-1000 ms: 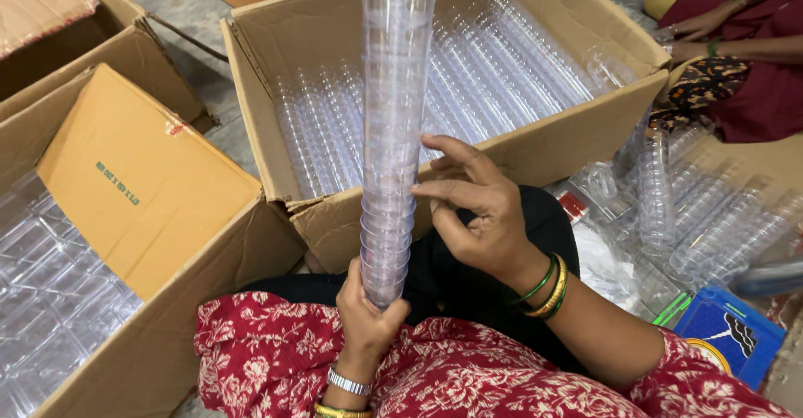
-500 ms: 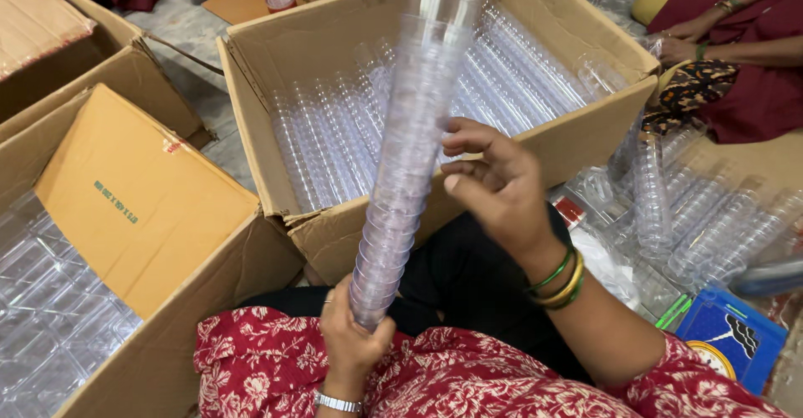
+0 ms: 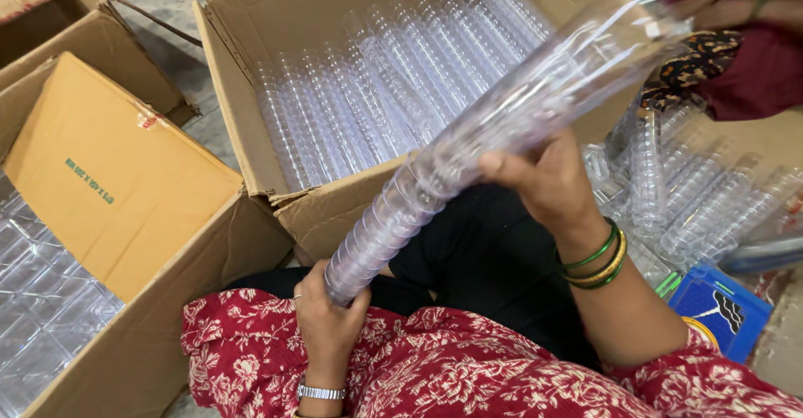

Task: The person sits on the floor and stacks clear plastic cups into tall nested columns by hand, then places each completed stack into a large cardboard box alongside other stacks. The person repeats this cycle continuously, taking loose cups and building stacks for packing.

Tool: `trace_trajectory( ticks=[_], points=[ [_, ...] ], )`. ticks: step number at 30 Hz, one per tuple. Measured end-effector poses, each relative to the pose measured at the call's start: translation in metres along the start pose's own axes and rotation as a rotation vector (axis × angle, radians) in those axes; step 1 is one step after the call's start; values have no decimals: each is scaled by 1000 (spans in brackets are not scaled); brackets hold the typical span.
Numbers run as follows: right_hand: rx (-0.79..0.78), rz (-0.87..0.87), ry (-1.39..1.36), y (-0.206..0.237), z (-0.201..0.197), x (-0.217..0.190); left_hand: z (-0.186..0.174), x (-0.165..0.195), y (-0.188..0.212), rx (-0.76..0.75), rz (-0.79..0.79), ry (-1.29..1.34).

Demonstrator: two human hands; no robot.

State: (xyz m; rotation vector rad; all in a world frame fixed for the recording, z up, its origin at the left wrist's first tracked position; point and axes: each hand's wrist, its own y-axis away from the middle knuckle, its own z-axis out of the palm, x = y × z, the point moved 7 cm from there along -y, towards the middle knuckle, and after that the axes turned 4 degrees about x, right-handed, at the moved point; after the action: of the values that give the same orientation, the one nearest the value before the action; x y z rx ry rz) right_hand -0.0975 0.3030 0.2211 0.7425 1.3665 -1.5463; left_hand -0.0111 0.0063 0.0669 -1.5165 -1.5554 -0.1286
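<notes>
A long stack of clear plastic cups [image 3: 468, 142] slants from my lap up toward the right, over the near wall of a cardboard box [image 3: 242, 108]. My left hand [image 3: 328, 322], with a silver watch at the wrist, cups the stack's bottom end. My right hand [image 3: 544, 179], with green and gold bangles, grips the stack at its middle from below. Inside the box lie several rows of the same clear cup stacks [image 3: 376, 100].
A second cardboard box [image 3: 100, 175] with clear plastic trays [image 3: 42, 301] stands at the left. More cup stacks [image 3: 694, 192] lie on the floor at the right, by a blue packet [image 3: 719, 309]. Another person in dark red [image 3: 744, 41] sits at the upper right.
The cup stack has tipped from upright to a slant toward the right over the box. My right hand slid under it at mid-length; my left hand stayed at the bottom end.
</notes>
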Motion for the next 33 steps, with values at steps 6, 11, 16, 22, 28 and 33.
trace_trajectory(
  ticks=[6, 11, 16, 22, 28, 33],
  points=[
    [175, -13, 18, -13, -18, 2, 21, -13, 6, -194, -448, 576],
    [-95, 263, 407, 14, 31, 45, 28, 31, 1, -486, -488, 1156],
    [-270, 551, -9, 62, 66, 75, 19, 78, -18, -536, -265, 1125],
    [-328, 316, -3, 93, 65, 43, 12, 111, -30, -278, 48, 607],
    [127, 147, 313, 72, -49, 34, 24, 111, -43, -194, 3, 523],
    [646, 317, 775, 83, -220, 12, 16, 91, -74, -61, 80, 378]
  ],
)
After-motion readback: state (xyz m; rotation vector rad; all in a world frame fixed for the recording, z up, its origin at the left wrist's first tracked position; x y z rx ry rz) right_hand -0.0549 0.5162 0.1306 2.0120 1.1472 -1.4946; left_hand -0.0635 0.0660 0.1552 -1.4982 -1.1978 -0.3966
